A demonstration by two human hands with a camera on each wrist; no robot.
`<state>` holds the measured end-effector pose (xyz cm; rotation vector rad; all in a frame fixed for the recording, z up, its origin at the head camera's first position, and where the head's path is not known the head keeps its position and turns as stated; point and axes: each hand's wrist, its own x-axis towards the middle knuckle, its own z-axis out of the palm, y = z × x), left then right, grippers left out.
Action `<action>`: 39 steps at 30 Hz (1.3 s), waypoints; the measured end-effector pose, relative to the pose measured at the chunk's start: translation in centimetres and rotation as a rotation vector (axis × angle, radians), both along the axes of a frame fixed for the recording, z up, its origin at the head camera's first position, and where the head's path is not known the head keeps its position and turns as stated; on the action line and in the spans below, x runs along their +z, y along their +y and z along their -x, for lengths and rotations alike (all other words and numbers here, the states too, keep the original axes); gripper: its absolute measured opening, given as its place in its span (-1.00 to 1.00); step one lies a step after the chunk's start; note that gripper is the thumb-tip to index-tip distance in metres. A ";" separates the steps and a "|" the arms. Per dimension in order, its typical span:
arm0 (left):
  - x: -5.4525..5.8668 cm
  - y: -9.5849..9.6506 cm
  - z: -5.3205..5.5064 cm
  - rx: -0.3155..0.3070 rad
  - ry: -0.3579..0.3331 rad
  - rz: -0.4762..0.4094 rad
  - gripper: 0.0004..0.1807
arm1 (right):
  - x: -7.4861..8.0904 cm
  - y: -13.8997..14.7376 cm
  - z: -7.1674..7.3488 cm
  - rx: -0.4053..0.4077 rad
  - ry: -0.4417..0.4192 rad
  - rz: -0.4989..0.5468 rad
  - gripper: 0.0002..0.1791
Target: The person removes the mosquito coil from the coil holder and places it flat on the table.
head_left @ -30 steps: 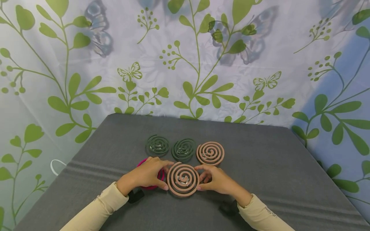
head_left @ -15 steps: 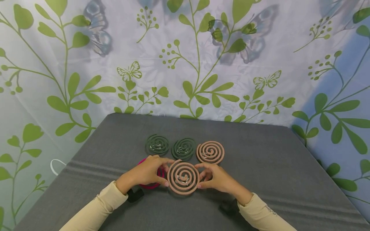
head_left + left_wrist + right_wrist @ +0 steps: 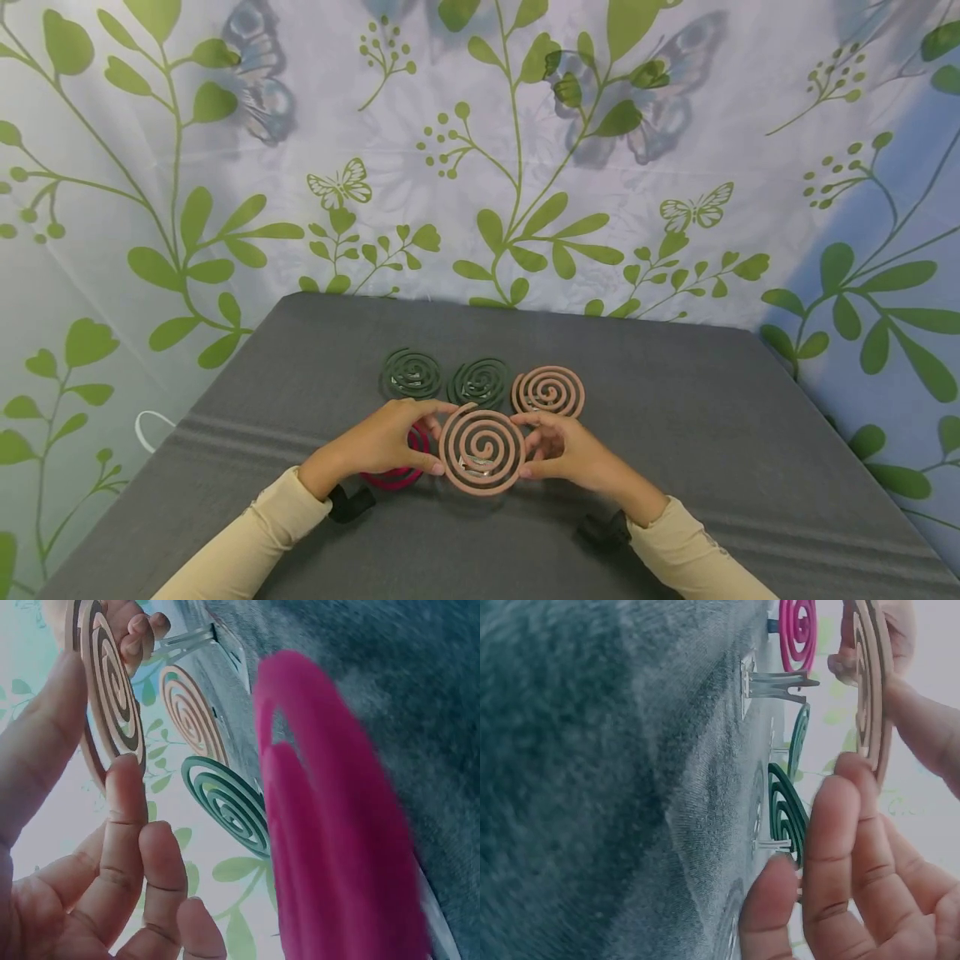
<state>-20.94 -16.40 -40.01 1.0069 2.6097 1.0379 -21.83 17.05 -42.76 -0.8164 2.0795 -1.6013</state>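
Note:
Between my two hands a tan mosquito coil (image 3: 486,450) is held flat above a small metal stand (image 3: 776,684). My left hand (image 3: 390,437) pinches its left edge between thumb and fingers. On the opposite edge, my right hand (image 3: 573,454) pinches it the same way. Both wrist views show a gap between the raised coil and the stand's upright prongs. A pink coil (image 3: 396,481) sits under and beside my left hand, partly hidden by it; it looms large and blurred in the left wrist view.
Behind my hands stand a dark green coil (image 3: 411,373), a second green coil (image 3: 480,383) and another tan coil (image 3: 550,393), each on a metal stand. A grey cloth covers the table (image 3: 675,400). A leaf-patterned curtain (image 3: 420,208) hangs along its back edge.
Both hands have raised the tan coil and shifted it slightly away from me, so the stand shows lower through its rings. The other coils have not moved.

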 end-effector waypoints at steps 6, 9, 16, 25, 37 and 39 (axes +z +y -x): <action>-0.1 -0.1 0.0 -0.031 -0.037 -0.080 -0.16 | -0.2 0.5 0.3 0.004 -0.045 0.109 -0.16; 0.0 0.0 -0.1 -0.047 -0.084 -0.125 -0.15 | -0.3 0.7 0.4 0.004 -0.061 0.146 -0.16; 0.0 0.8 -0.2 -0.097 -0.189 -0.239 -0.14 | -0.4 1.5 0.4 0.011 -0.083 0.190 -0.16; -0.6 2.0 -0.7 -0.052 -0.251 -0.329 -0.14 | -0.5 2.6 0.4 0.087 -0.129 0.278 -0.12; -1.1 4.5 -1.6 -0.025 -0.256 -0.394 -0.11 | 0.1 3.9 0.1 0.043 -0.111 0.289 -0.08; -1.1 4.9 -1.6 -0.031 -0.260 -0.411 -0.10 | 0.2 4.3 0.1 0.035 -0.109 0.278 -0.08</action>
